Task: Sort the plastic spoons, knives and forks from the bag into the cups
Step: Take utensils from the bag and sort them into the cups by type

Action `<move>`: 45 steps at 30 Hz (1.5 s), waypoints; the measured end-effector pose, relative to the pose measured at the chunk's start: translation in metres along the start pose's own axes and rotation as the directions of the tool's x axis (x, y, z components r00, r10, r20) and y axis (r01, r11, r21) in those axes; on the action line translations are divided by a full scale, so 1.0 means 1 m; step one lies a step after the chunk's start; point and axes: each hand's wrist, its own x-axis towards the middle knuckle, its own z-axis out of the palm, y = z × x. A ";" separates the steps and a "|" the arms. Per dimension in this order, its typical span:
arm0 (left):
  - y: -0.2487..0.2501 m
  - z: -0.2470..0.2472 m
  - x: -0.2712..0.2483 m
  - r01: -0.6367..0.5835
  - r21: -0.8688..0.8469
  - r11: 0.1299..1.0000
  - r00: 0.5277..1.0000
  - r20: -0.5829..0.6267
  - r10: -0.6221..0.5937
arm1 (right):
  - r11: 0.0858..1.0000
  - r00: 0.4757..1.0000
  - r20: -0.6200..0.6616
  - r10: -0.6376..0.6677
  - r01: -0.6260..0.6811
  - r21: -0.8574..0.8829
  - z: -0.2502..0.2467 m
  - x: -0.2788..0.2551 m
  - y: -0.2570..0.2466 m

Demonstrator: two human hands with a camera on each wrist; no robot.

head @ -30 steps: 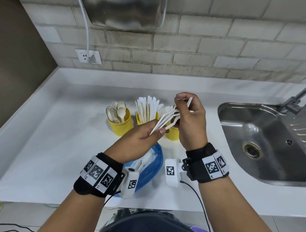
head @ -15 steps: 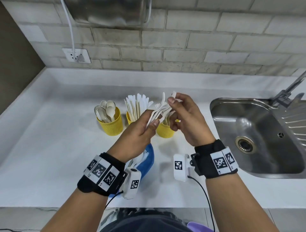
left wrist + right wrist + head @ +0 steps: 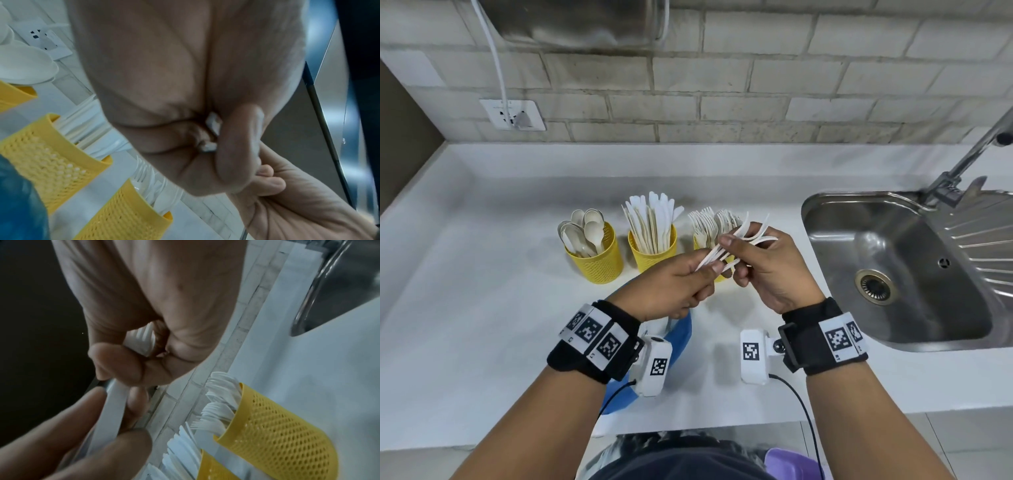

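Observation:
Three yellow mesh cups stand in a row on the white counter: the spoon cup, the knife cup and the fork cup, which is partly hidden behind my hands. Just in front of the fork cup both hands hold one bundle of white plastic forks. My left hand pinches the handle ends. My right hand curls round the tined ends. The blue bag lies under my left wrist. The fork cup holds several forks.
A steel sink with a tap sits to the right. A wall socket with a white cable is at the back left. The counter's front edge runs just below my wrists.
The fork bundle has come down from a steep tilt to lie flatter in front of the fork cup. My right hand has slid round its tined end.

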 end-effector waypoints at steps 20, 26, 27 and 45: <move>-0.048 0.000 0.060 0.062 0.690 0.721 0.888 -0.368 0.276 | 0.726 0.961 0.044 -0.272 0.235 -0.647 -0.040 0.067 0.005; -0.052 0.002 0.064 0.091 0.691 0.718 0.837 -0.443 0.321 | 0.487 0.933 -0.012 -0.359 0.177 -0.855 -0.028 0.076 0.048; -0.052 0.001 0.065 0.090 0.691 0.717 0.837 -0.443 0.321 | 0.476 0.935 -0.041 -0.352 0.141 -0.868 -0.027 0.076 0.054; -0.062 -0.041 0.036 0.262 0.745 0.614 0.689 -0.589 0.422 | -0.019 0.924 0.282 -0.258 0.287 -0.958 -0.005 0.061 0.063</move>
